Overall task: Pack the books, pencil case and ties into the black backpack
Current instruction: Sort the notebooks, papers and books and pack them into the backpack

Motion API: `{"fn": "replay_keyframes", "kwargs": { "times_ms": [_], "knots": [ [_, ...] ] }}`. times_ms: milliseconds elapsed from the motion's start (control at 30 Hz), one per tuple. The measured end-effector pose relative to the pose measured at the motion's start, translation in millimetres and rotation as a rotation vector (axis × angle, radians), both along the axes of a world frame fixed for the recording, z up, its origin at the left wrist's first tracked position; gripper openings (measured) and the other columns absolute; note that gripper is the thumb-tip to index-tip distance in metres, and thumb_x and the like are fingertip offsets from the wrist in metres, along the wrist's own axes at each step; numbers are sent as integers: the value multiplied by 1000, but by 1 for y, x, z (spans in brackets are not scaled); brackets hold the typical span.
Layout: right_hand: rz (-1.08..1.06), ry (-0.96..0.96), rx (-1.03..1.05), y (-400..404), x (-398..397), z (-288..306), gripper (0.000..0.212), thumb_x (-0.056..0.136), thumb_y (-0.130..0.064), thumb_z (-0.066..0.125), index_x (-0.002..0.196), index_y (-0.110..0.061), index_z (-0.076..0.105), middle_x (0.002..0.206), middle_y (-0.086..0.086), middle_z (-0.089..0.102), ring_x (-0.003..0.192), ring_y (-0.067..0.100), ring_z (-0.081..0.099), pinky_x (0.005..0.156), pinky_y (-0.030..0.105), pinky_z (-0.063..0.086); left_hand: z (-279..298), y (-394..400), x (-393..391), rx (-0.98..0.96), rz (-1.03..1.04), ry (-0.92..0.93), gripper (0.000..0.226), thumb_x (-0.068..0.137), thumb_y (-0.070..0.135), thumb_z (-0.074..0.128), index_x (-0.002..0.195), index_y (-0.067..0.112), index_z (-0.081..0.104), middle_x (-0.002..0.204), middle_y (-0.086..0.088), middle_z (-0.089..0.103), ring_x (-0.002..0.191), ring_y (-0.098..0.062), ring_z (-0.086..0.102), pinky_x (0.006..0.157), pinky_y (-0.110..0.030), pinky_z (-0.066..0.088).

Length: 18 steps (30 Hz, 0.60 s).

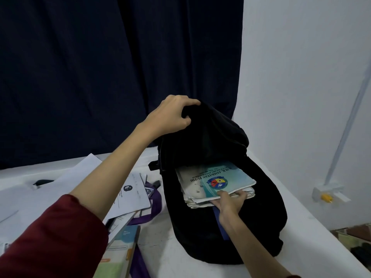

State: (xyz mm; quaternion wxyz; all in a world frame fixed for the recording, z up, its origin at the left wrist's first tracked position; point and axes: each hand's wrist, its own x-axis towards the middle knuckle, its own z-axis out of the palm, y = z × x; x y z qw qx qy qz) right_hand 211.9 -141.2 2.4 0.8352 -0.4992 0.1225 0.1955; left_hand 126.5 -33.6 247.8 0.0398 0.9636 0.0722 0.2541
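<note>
While the stack of books (215, 182) sits only partway into the black backpack (261, 207), its near end juts out of the opening, so the main risk is that it jams or spills. The right hand (230, 202) grips the stack's near edge, thumb on the top cover and fingers curled beneath. The loose, dog-eared pages in the lower layers could fold or tear if they are pushed against the fabric. The left hand (172, 115) pinches the top flap of the backpack and holds it up; if that grip slackens, the flap would probably drop over the opening and block the stack. A blue strip beside the right wrist may be one of the ties, though the view is too dim to be sure; it could be dragged in and creased under the books. Further out on the white table (172, 255), more books (118, 247), loose papers (130, 193) and a purple strap (155, 205) lie heaped just beside the backpack, near enough for the left forearm to sweep them off.
</note>
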Motion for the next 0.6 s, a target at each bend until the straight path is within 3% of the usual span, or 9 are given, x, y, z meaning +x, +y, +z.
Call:
{"fn": "replay_keyframes", "kwargs": {
  "times_ms": [100, 200, 300, 400, 500, 600],
  "knots": [
    [73, 44, 29, -4, 0, 0, 39, 84, 9, 59, 109, -12, 37, 108, 24, 56, 72, 36, 64, 50, 37, 58, -1, 2, 1, -10, -6, -6, 51, 85, 5, 54, 133, 18, 54, 96, 10, 52, 81, -8, 45, 77, -23, 38],
    [211, 123, 27, -10, 7, 6, 34, 87, 4, 58, 119, -2, 46, 93, 23, 58, 67, 37, 61, 41, 37, 55, -5, 3, 3, -22, -14, -10, 50, 85, 5, 54, 133, 19, 54, 93, 12, 51, 81, -8, 45, 79, -24, 39],
    [185, 155, 93, -11, 13, 13, 28, 86, 16, 50, 108, 0, 51, 112, 26, 56, 70, 38, 61, 44, 37, 57, -7, 3, 6, -28, -23, 0, 50, 85, 5, 54, 133, 18, 54, 94, 9, 53, 79, -9, 45, 77, -24, 39],
    [87, 124, 137, -10, 7, 14, 26, 84, 21, 47, 96, -2, 52, 114, 25, 56, 73, 38, 62, 48, 38, 58, -7, 5, 8, -31, -17, -5, 50, 85, 5, 54, 133, 19, 54, 93, 9, 52, 74, -7, 43, 76, -23, 36],
    [67, 111, 144, -2, 2, 12, 31, 85, 19, 47, 107, -3, 51, 118, 25, 54, 76, 40, 63, 50, 39, 58, -4, 6, 7, -39, -12, -22, 50, 84, 5, 54, 133, 19, 54, 91, 11, 50, 69, -4, 43, 76, -23, 35],
    [207, 124, 24, 8, 9, 13, 46, 90, 11, 49, 132, -1, 36, 124, 29, 50, 65, 35, 64, 64, 39, 60, -4, 4, 5, -37, -18, -12, 50, 85, 5, 54, 133, 19, 54, 93, 11, 50, 71, -6, 42, 77, -23, 36]
  ]
}}
